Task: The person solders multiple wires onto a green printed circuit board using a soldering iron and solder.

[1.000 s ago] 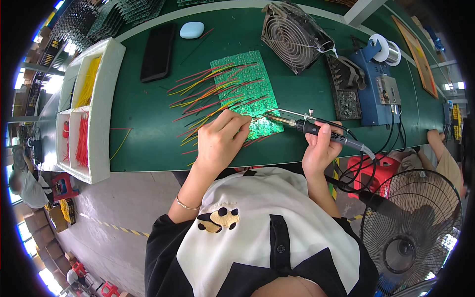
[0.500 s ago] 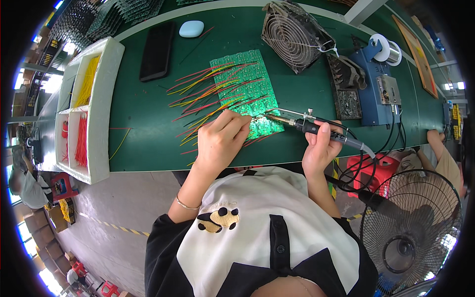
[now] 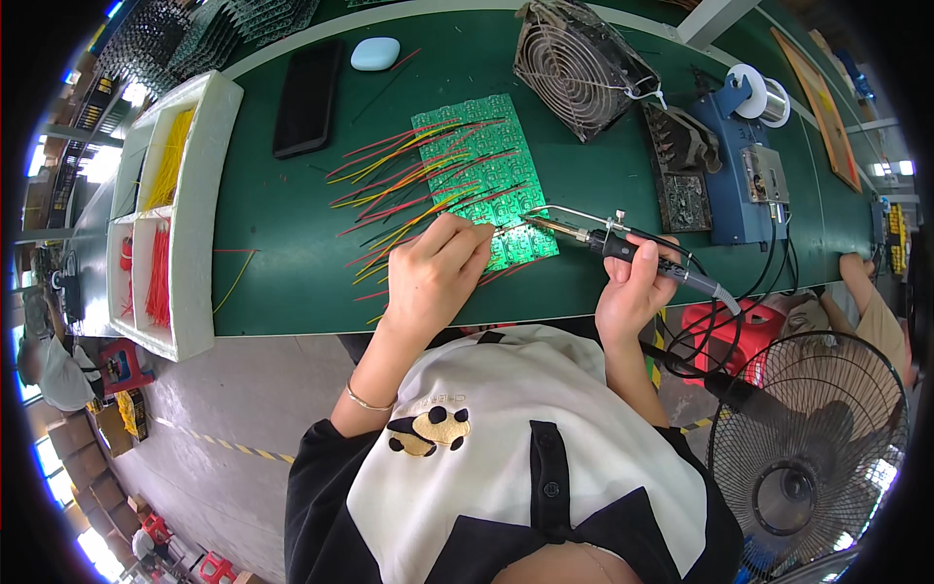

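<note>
A green circuit board (image 3: 501, 156) lies on the bench, with rows of red, yellow and black wires (image 3: 389, 191) fixed to it and fanning out past its left side. At the board's lower part, my left hand (image 3: 436, 273) is closed in a pinch on a thin wire, whose colour the fingers mostly hide. My right hand (image 3: 630, 292) grips a soldering iron (image 3: 618, 247) by its dark handle, its tip pointing left at the board close to my left fingertips. A thin metal solder-feed tube (image 3: 574, 212) runs along the iron and curves to the tip.
At left stands a white foam box (image 3: 226, 127) of sorted wires. Beyond the board are a black phone (image 3: 307, 102), a pale blue case (image 3: 376, 54) and a square fan (image 3: 584, 73). A blue soldering station (image 3: 725, 165) with a solder spool (image 3: 769, 100) sits at right; cables loop down from it.
The soldering iron's tip has lifted slightly up and right from its spot near my left fingertips. My right hand has shifted a little with it; my left hand stays nearly still.
</note>
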The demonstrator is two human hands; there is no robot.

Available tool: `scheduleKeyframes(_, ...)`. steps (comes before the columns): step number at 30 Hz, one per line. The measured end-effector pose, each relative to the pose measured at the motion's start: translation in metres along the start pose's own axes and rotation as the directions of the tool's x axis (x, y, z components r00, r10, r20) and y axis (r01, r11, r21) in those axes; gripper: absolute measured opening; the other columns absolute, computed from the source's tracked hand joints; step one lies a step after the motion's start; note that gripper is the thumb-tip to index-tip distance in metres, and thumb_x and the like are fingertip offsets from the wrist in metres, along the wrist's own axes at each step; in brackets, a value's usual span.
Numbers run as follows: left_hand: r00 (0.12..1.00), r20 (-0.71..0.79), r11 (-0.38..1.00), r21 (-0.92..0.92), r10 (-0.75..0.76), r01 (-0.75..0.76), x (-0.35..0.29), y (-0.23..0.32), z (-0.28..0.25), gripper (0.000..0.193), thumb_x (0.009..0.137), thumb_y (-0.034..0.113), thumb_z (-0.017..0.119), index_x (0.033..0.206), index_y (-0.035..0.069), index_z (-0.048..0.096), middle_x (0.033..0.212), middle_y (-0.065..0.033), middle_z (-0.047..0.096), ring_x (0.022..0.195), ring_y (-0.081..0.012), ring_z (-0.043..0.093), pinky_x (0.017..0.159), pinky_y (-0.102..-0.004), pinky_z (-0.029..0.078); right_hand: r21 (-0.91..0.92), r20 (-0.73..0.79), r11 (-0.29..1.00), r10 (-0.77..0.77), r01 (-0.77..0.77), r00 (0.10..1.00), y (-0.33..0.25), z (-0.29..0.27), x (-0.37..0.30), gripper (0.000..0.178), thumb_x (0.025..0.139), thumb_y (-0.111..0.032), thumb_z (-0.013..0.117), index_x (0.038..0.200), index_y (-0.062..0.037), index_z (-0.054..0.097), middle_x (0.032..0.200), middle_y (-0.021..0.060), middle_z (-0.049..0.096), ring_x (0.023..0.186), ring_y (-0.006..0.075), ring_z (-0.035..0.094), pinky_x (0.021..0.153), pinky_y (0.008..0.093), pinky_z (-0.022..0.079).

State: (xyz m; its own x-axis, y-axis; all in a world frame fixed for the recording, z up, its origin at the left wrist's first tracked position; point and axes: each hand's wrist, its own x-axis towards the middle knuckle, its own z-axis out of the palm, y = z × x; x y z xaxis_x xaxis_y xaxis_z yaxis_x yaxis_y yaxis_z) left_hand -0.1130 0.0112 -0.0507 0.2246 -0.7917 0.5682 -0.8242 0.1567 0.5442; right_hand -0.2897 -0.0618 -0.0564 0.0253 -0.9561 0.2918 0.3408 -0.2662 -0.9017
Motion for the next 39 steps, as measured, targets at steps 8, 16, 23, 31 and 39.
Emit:
scheduleKeyframes(8,0.998,0.020,0.988,0.144,0.057,-0.059,0.000,-0.004,-0.016,0.014,0.064,0.001,0.066,0.076,0.007,0.064,0.072,-0.0024,0.056,0.059,-0.0180,0.054,0.050,-0.0282,0.045,-0.116,-0.294,0.992,0.007,-0.044,0.956,0.008,0.008,0.000,0.018,0.088,-0.012,0.046,0.075,-0.0018,0.052,0.064,-0.0013,0.039,0.052,0.0037,0.032,0.045,0.0195,0.026)
scheduleKeyframes(16,0.993,0.001,0.967,0.226,0.121,-0.118,-0.013,-0.001,-0.020,0.013,0.067,0.010,0.066,0.079,0.009,0.063,0.075,0.0017,0.053,0.063,-0.0140,0.050,0.052,-0.0255,0.045,0.072,-0.172,0.997,0.031,-0.019,0.985,0.002,-0.010,-0.001,0.021,0.091,-0.020,0.045,0.080,-0.0021,0.049,0.056,-0.0045,0.028,0.051,0.0047,0.027,0.047,0.0222,0.021)
scheduleKeyframes(23,0.984,0.054,0.959,0.221,0.172,-0.180,-0.002,-0.003,-0.027,0.014,0.061,0.007,0.066,0.074,0.009,0.062,0.068,0.0004,0.052,0.060,-0.0165,0.050,0.050,-0.0267,0.044,0.059,-0.240,0.993,0.110,-0.098,0.965,0.005,-0.005,0.001,0.014,0.087,-0.011,0.046,0.077,-0.0020,0.049,0.066,0.0002,0.042,0.049,0.0036,0.033,0.042,0.0176,0.025)
scheduleKeyframes(31,0.976,0.102,0.966,0.155,0.194,-0.208,0.007,-0.010,-0.025,0.013,0.065,0.005,0.070,0.077,0.008,0.065,0.070,0.0001,0.054,0.061,-0.0152,0.051,0.050,-0.0276,0.044,0.037,-0.074,0.999,-0.031,0.034,0.997,0.004,0.007,0.001,0.018,0.088,-0.015,0.051,0.079,0.0008,0.049,0.078,0.0032,0.049,0.055,0.0041,0.043,0.043,0.0177,0.032)
scheduleKeyframes(39,0.974,0.122,0.959,0.188,0.190,-0.211,0.006,-0.002,-0.023,0.013,0.066,0.006,0.070,0.077,0.009,0.065,0.072,0.0016,0.055,0.062,-0.0143,0.051,0.051,-0.0268,0.044,-0.052,-0.017,0.998,-0.038,0.037,0.999,0.004,0.001,-0.002,0.019,0.088,-0.015,0.050,0.079,0.0010,0.048,0.078,0.0028,0.045,0.055,0.0049,0.044,0.046,0.0177,0.038)
